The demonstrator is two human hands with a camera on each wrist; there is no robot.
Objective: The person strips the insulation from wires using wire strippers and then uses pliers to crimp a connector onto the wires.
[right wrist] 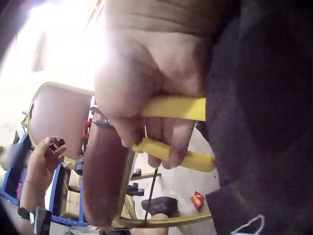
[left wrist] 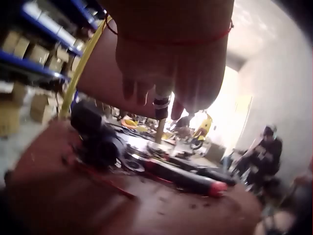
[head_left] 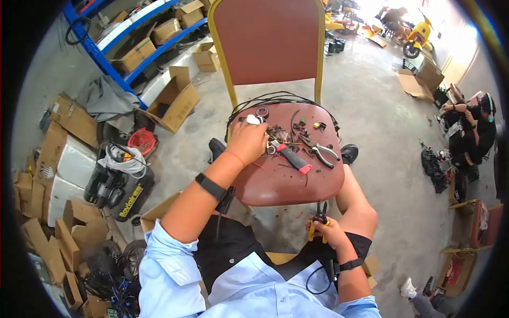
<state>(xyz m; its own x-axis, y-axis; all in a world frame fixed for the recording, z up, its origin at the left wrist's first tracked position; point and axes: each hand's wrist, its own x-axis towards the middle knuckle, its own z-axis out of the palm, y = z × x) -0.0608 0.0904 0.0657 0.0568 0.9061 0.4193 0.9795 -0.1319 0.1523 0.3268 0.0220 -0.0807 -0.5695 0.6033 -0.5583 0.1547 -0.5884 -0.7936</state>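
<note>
My left hand [head_left: 248,139] reaches over the far left of the red-brown chair seat [head_left: 254,185]. Its fingers pinch a small black-and-white cylindrical piece [left wrist: 161,105], whose kind I cannot tell. Beside those fingertips sits a dark round roll [head_left: 262,112]. Below the seat's front edge, near the thigh, my right hand [head_left: 331,233] grips wire strippers [head_left: 319,213] by their yellow handles [right wrist: 176,108]. On the seat lie grey-handled pliers [head_left: 322,153], a black-and-red handled tool [head_left: 293,159] and scattered wire scraps [head_left: 283,133].
Black cables [head_left: 289,97] loop round the seat's back edge, before the backrest [head_left: 268,42]. Cardboard boxes [head_left: 172,100] and a blue shelf [head_left: 151,55] stand to the left. A person [head_left: 474,127] sits at the far right; a yellow scooter [head_left: 419,34] is parked behind.
</note>
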